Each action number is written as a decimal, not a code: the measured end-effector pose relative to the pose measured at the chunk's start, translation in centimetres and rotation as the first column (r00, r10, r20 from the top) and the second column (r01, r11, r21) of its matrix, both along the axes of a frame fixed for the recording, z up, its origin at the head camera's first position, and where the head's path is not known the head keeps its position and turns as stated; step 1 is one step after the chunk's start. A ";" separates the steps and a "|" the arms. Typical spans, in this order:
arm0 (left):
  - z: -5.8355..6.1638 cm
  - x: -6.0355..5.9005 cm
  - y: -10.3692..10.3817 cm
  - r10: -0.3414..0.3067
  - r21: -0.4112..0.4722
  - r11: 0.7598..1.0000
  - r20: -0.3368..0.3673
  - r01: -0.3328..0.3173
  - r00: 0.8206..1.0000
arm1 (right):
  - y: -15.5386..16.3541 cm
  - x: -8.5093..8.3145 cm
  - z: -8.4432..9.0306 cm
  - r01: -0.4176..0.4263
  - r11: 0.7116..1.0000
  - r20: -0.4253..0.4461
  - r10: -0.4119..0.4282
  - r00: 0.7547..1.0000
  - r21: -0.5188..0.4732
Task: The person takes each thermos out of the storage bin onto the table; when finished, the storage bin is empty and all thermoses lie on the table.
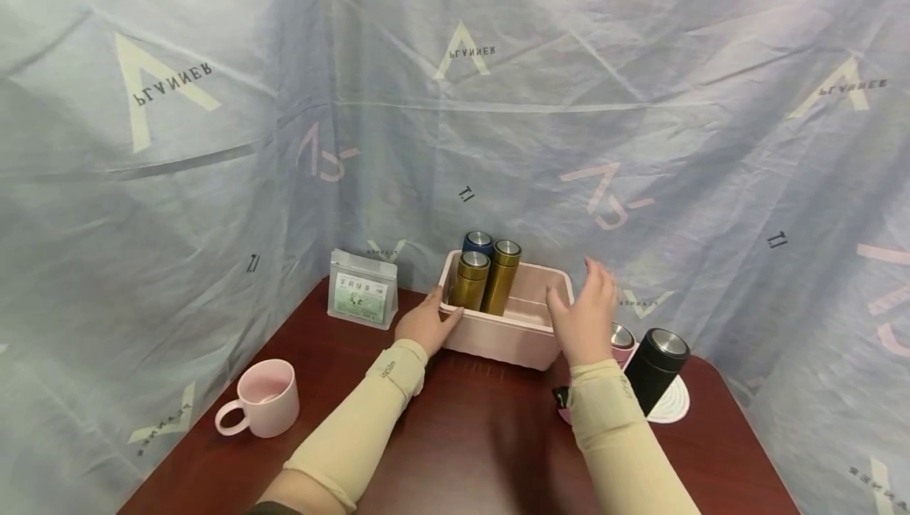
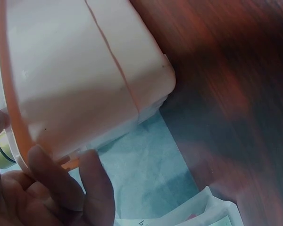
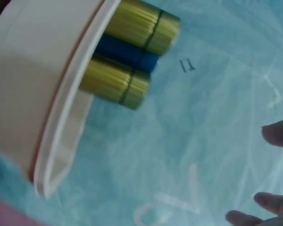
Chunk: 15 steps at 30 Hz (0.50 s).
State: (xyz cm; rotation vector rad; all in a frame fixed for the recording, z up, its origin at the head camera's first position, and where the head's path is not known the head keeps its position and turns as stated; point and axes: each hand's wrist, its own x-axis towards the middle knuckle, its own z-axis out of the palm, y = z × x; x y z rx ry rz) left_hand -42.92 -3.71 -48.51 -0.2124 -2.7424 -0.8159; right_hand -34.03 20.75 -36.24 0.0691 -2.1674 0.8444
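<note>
The pink bin point(image 1: 513, 332) sits at the far middle of the dark red table point(image 1: 469, 444), close to the draped blue backdrop point(image 1: 455, 104), with its long axis running left to right across the person's front, tilted slightly so the right end lies a little farther back. It lies straight ahead of both arms, between the 2 hands. The left hand point(image 1: 426, 324) is on the bin's left short end: its thumb reaches over the rim and, in the left wrist view, its fingers point(image 2: 61, 181) press against the outer wall just under the lip, so it holds that end in a light grip. The right hand point(image 1: 586, 317) hangs at the bin's right end with fingers spread and nearly straight; it holds nothing, and the right wrist view shows its fingertips point(image 3: 278, 134) apart from the bin, with backdrop between them. So the left hand is the nearer one, already in contact, while the right is just beside the opposite end. Inside the bin, crowded toward the left end, stand 3 upright flasks: 2 gold flasks point(image 1: 490, 278) in front and 1 blue flask point(image 1: 478, 243) behind. A black flask point(image 1: 656, 369) stands on a white coaster point(image 1: 674, 406) to the right of the right forearm, a pink mug point(image 1: 265, 398) sits near the left table edge, and a grey pouch point(image 1: 362, 290) stands left of the bin.
</note>
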 end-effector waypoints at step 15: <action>2.5 -0.6 -0.3 -0.007 -0.166 0.986 0.130 0.029 0.992 | -4.5 -7.0 -2.5 -0.161 0.962 0.260 0.217 0.941 -0.220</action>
